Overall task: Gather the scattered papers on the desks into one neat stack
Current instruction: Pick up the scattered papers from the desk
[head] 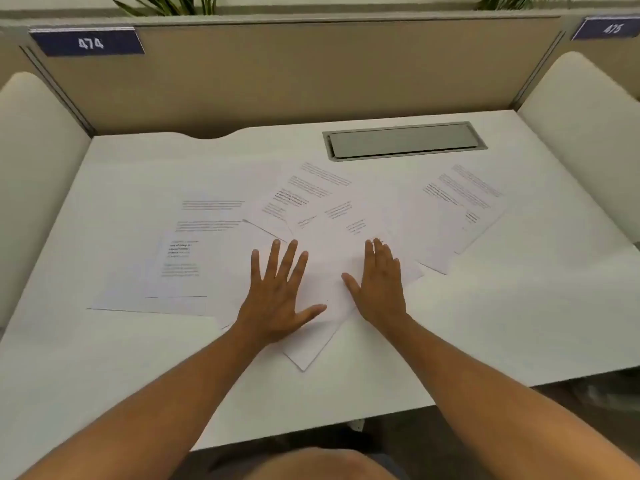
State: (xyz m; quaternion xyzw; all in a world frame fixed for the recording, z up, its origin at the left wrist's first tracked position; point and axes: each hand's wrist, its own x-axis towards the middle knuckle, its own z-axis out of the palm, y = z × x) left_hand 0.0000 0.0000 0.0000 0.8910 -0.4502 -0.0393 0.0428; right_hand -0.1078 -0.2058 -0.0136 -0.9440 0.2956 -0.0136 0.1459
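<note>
Several white printed sheets lie fanned across the white desk (485, 323). One group of papers (180, 265) lies at the left, overlapping sheets (329, 216) fill the middle, and two more sheets (460, 209) lie at the right. My left hand (280, 292) rests flat, fingers spread, on the lower middle sheets. My right hand (379, 282) lies flat beside it on the same overlapping sheets, fingers together. Neither hand grips anything. A corner of one sheet (304, 358) pokes out toward me under my left wrist.
A grey cable hatch (403, 140) is set into the desk at the back right. A beige partition (294, 71) with labels 474 (90, 43) and 475 (611, 28) closes the far side. White rounded side panels (34, 168) (588, 116) flank the desk.
</note>
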